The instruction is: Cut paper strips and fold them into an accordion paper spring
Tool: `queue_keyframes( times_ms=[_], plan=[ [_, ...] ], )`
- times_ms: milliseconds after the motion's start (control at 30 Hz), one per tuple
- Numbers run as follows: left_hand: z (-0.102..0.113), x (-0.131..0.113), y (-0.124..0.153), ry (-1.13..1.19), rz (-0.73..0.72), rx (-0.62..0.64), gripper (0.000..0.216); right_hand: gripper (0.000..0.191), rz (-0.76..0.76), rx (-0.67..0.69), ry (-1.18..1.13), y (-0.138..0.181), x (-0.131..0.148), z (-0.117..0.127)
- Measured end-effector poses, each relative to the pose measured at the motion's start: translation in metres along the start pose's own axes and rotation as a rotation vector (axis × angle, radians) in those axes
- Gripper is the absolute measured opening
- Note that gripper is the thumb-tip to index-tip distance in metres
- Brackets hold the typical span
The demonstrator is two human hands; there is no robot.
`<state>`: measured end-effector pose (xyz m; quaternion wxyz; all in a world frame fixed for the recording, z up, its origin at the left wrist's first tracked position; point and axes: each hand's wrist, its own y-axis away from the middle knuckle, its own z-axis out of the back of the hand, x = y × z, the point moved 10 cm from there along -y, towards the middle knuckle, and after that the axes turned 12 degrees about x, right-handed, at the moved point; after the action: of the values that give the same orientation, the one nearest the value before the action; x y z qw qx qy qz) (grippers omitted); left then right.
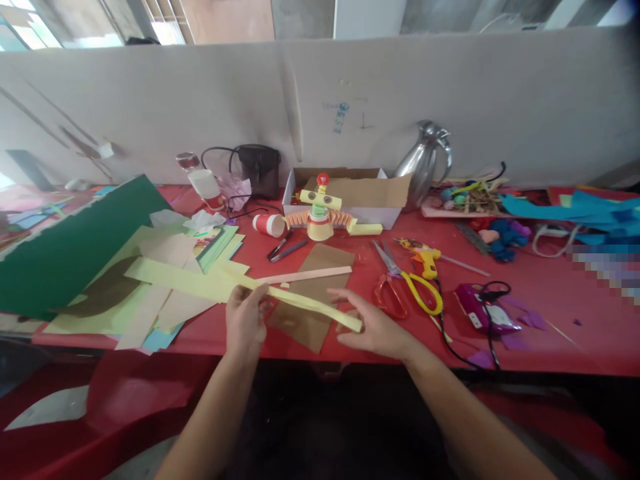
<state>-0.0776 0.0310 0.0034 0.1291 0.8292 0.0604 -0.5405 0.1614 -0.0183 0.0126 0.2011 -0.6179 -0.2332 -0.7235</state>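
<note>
My left hand (245, 321) pinches a long, narrow pale-yellow paper strip (313, 304) between thumb and fingers. The strip looks folded lengthwise and slants down to the right above the table. At its right end, my right hand (377, 328) is open, thumb and fingers apart on either side of the paper; whether it touches the strip is unclear. Beneath lie a brown card (315, 267) and a pinkish paper strip (310, 274). Beyond them stands a paper robot-like figure (320, 223) with a yellow head, accordion-folded arms and a red top.
Scissors (423, 291) and a yellow glue gun (427, 261) lie right, near a purple power socket (485, 310). Paper sheets (115, 293) and a green board (90, 247) cover the left. Behind are a white box (390, 217), metal jug (423, 160) and paper cup (269, 225).
</note>
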Motion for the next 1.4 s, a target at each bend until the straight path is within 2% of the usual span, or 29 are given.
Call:
queue_keyframes(
  times_ms=[67,133,300,467,700,833,967,1100,1267,1333,1400],
  plan=[
    [0.013,0.008,0.006,-0.007,0.024,-0.034,0.038,0.047,-0.011,-0.039,0.007,0.004,-0.007,0.004],
    [0.020,0.013,0.009,-0.012,0.028,-0.045,0.039,0.034,-0.017,-0.093,-0.015,0.006,-0.014,0.010],
    [0.025,0.018,0.012,-0.014,-0.008,-0.068,0.038,0.052,0.041,-0.132,0.037,0.008,-0.011,0.010],
    [0.019,0.025,0.012,0.025,0.038,-0.022,0.032,0.029,0.066,-0.302,0.037,0.009,-0.010,0.017],
    [0.014,0.036,0.009,0.218,0.201,0.027,0.018,0.022,0.034,-0.354,-0.293,0.006,-0.030,0.019],
    [0.013,0.030,0.008,0.235,0.149,0.011,0.011,0.019,0.052,-0.371,-0.553,0.005,-0.034,0.018],
    [0.010,0.022,0.010,0.238,0.092,0.000,0.012,0.016,0.114,-0.363,-0.632,0.006,-0.027,0.021],
    [0.006,0.013,0.012,0.222,0.023,0.019,0.017,0.023,0.166,-0.323,-0.552,0.005,-0.019,0.025],
    [0.008,0.016,0.013,0.219,0.032,0.015,0.020,0.027,0.050,-0.396,-0.216,0.004,-0.023,0.028],
    [0.015,0.017,0.012,0.228,0.026,-0.009,0.020,0.024,0.060,-0.447,-0.022,0.013,-0.007,0.031],
    [0.023,0.019,0.009,0.241,0.016,-0.038,0.019,0.020,0.132,-0.601,0.242,0.040,0.027,0.043]
  ],
)
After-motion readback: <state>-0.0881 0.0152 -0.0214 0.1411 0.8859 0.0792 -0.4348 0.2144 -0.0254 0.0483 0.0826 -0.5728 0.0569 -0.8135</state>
